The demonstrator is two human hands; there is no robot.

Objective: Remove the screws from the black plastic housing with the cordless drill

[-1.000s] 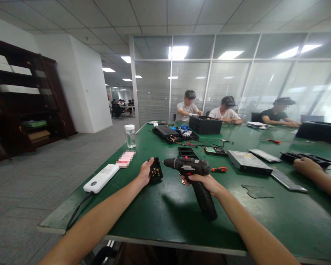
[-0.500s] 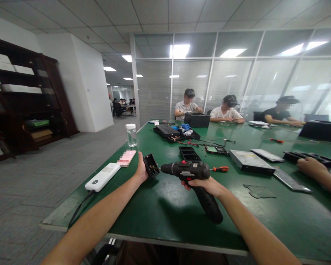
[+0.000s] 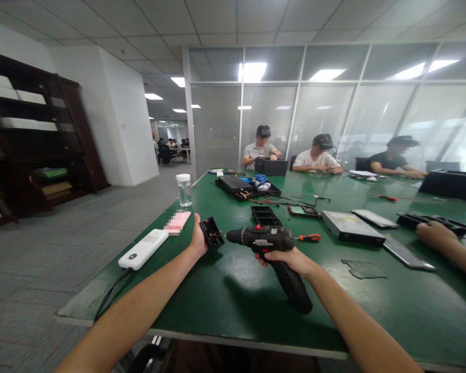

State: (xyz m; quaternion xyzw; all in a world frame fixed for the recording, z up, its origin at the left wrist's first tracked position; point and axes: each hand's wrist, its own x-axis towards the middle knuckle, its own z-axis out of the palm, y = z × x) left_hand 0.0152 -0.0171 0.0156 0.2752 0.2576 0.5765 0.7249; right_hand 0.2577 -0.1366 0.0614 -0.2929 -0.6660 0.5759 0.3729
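Note:
My left hand (image 3: 198,237) grips a small black electronic part (image 3: 212,232), held up on edge above the green table (image 3: 233,305). My right hand (image 3: 285,257) is wrapped round the handle of a black cordless drill (image 3: 272,248). The drill lies level, its bit pointing left and touching the open face of the black part. Both forearms reach in from the bottom of the view.
A white power bank (image 3: 143,249) with a cable and a pink item (image 3: 177,222) lie at the left edge, a clear jar (image 3: 184,190) behind. A red-handled screwdriver (image 3: 309,237), a disc drive (image 3: 352,228), black trays and metal plates lie right. Another person's hand (image 3: 435,233) rests far right. Three people sit opposite.
My left hand has tilted the black part up and raised it a little. The drill has levelled with its bit at the part. The person opposite has pulled a black box closer to themselves.

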